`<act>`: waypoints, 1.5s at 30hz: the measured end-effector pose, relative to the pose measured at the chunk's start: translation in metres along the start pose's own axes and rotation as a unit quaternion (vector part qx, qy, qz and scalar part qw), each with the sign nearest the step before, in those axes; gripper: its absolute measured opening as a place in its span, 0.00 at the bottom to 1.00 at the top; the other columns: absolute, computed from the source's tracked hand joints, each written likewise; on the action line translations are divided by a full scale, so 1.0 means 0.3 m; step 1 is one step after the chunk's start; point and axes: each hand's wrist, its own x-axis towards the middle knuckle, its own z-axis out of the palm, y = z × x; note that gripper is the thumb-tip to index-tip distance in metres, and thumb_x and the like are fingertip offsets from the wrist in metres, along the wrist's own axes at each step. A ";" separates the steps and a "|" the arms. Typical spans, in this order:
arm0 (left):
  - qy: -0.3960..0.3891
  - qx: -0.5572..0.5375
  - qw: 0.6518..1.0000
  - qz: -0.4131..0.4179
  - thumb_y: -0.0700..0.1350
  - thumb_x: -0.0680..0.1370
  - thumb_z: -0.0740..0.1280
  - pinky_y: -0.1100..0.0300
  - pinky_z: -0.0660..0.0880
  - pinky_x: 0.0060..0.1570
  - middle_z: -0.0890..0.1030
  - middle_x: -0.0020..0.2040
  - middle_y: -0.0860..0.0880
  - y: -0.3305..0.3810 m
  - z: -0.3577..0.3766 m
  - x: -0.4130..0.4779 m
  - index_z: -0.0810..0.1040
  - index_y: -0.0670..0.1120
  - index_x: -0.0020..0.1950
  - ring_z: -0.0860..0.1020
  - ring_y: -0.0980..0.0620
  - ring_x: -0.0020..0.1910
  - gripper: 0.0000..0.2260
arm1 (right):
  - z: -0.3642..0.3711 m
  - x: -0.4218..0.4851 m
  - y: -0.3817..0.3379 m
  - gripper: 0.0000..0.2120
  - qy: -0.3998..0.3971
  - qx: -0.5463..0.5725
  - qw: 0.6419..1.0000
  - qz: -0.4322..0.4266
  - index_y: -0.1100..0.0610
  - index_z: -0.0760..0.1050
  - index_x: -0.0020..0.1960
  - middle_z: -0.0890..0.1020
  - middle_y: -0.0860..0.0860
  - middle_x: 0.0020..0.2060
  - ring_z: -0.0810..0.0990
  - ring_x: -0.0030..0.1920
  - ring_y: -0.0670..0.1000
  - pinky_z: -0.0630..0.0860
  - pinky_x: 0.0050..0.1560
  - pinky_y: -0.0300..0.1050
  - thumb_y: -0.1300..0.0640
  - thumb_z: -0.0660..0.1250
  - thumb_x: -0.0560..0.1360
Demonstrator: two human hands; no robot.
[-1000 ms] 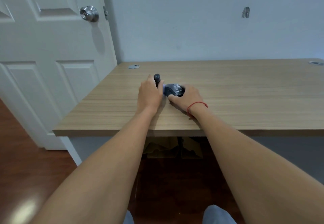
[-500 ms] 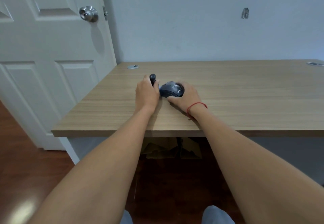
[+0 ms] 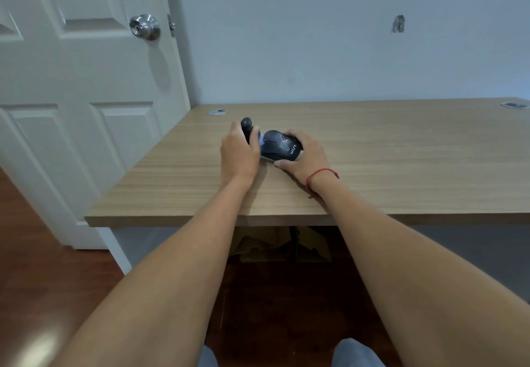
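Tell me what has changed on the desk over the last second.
The left hand, gripping the dark handle, has shifted a little to the left, so the handle's top now stands slightly farther from the mouse. Nothing was taken hold of or let go. The right hand still holds the mouse at the same spot on the desk.

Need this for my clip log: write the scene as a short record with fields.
left: left hand grips a dark-handled tool, handle end pointing up
right: right hand holds a black mouse, fingers curled round it
tool tip: pale part right beside the mouse's front; contact cannot be told
mouse: at the surface of the wooden desk, white lettering on its back
surroundings: white door with a metal knob at left
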 end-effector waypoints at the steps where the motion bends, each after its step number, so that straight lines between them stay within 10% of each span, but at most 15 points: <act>1: 0.005 -0.024 1.000 0.017 0.48 0.79 0.64 0.55 0.71 0.38 0.79 0.39 0.43 0.010 -0.001 -0.005 0.73 0.39 0.46 0.76 0.44 0.39 0.11 | 0.000 0.001 -0.001 0.28 0.002 -0.003 1.000 -0.005 0.57 0.73 0.63 0.80 0.53 0.58 0.76 0.58 0.52 0.66 0.55 0.35 0.63 0.76 0.65; 10: -0.018 0.075 0.997 -0.026 0.46 0.79 0.63 0.56 0.65 0.41 0.80 0.48 0.37 -0.001 0.005 -0.004 0.73 0.37 0.51 0.77 0.37 0.49 0.11 | 0.007 0.006 -0.002 0.29 0.003 -0.008 1.000 -0.017 0.57 0.73 0.65 0.78 0.54 0.61 0.75 0.62 0.54 0.65 0.60 0.35 0.64 0.76 0.65; 18: -0.041 -0.033 0.991 0.120 0.48 0.78 0.66 0.53 0.75 0.41 0.81 0.40 0.43 0.033 0.005 -0.030 0.73 0.41 0.47 0.80 0.44 0.40 0.10 | 0.016 0.009 0.006 0.31 0.009 0.005 1.000 -0.014 0.55 0.72 0.66 0.78 0.54 0.61 0.76 0.61 0.53 0.67 0.59 0.36 0.64 0.76 0.65; 24: -0.022 0.057 0.998 0.031 0.48 0.79 0.64 0.52 0.71 0.42 0.81 0.45 0.38 0.001 0.015 -0.006 0.74 0.39 0.52 0.78 0.37 0.46 0.12 | 0.011 0.008 0.003 0.28 0.010 -0.004 1.000 -0.018 0.58 0.73 0.64 0.79 0.55 0.59 0.75 0.58 0.52 0.69 0.61 0.40 0.63 0.77 0.65; 45: -0.036 -0.015 0.992 0.122 0.46 0.80 0.64 0.60 0.66 0.35 0.75 0.37 0.46 0.029 0.014 -0.026 0.71 0.38 0.47 0.73 0.46 0.35 0.11 | 0.019 0.016 0.016 0.29 0.015 0.012 1.000 -0.010 0.55 0.73 0.63 0.79 0.52 0.58 0.76 0.56 0.50 0.68 0.55 0.36 0.63 0.77 0.64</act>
